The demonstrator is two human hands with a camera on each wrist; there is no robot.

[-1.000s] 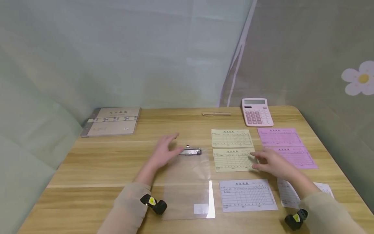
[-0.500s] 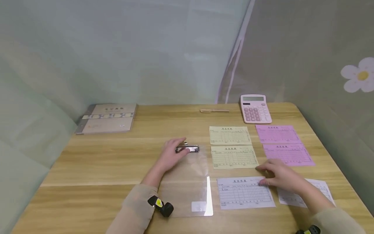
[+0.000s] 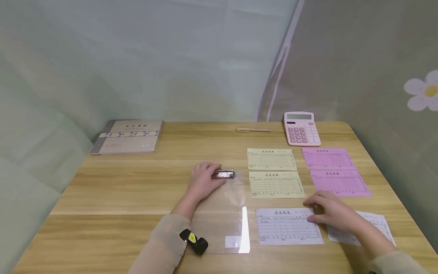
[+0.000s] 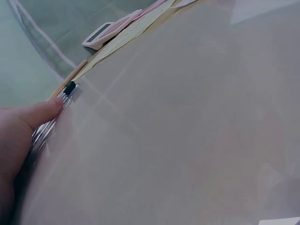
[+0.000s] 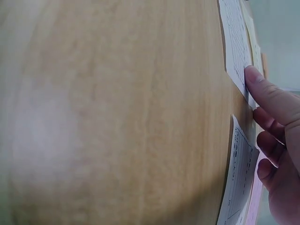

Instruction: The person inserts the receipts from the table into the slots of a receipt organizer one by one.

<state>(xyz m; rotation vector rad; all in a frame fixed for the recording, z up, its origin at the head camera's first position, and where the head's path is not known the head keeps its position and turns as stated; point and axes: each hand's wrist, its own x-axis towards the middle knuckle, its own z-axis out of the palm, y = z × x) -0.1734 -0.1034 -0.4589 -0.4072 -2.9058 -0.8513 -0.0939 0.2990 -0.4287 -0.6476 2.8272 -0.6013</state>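
My left hand [image 3: 205,180] grips the metal clip [image 3: 224,174] of a clear plastic clipboard [image 3: 219,217], fingers at its far side and thumb along its near side. In the left wrist view the thumb [image 4: 47,111] lies against the clip. My right hand [image 3: 332,211] is at the upper right corner of a white receipt slip [image 3: 285,228], thumb on its right edge and forefinger just beyond the corner, with a gap between them. The slip lies flat. A second white slip [image 3: 374,224] lies partly hidden under the right forearm.
Two yellow slips [image 3: 273,184] and two purple slips [image 3: 340,182] lie in columns beyond the white ones. A pink calculator [image 3: 302,129], a beige pen [image 3: 253,129] and a banded account book [image 3: 128,137] lie along the back edge, before a hanging cloth [image 3: 191,68].
My left hand has moved right onto the clip and closed around it. My right hand has come down from the lower yellow slip to the corner of the white slip.
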